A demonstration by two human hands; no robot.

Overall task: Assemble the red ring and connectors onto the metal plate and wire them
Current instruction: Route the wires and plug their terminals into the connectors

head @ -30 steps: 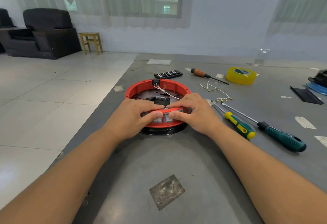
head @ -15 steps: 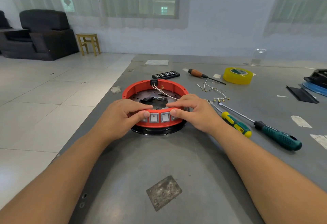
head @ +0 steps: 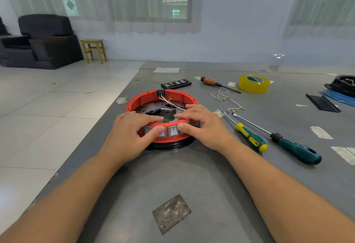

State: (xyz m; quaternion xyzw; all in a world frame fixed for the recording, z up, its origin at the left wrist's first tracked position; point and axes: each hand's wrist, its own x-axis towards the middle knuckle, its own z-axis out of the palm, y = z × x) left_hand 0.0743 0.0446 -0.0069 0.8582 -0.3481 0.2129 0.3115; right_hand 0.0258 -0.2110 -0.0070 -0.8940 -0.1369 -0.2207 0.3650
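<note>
Hands grip the near rim of the round red plastic ring (head: 146,97) on the grey table (head: 201,181): left hand (head: 132,133) and right hand (head: 203,125) pinch it. Grey rocker switch (head: 173,131) reads "O" and "I".

The red ring (head: 146,97) is sitting flat around the metal plate (head: 151,108), white wires (head: 172,103) trailing inside, square connectors (head: 173,131) lining its near wall.

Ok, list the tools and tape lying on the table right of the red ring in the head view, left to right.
Wooden-handled screwdriver → yellow-and-green screwdriver → yellow tape roll → dark green screwdriver.
</note>
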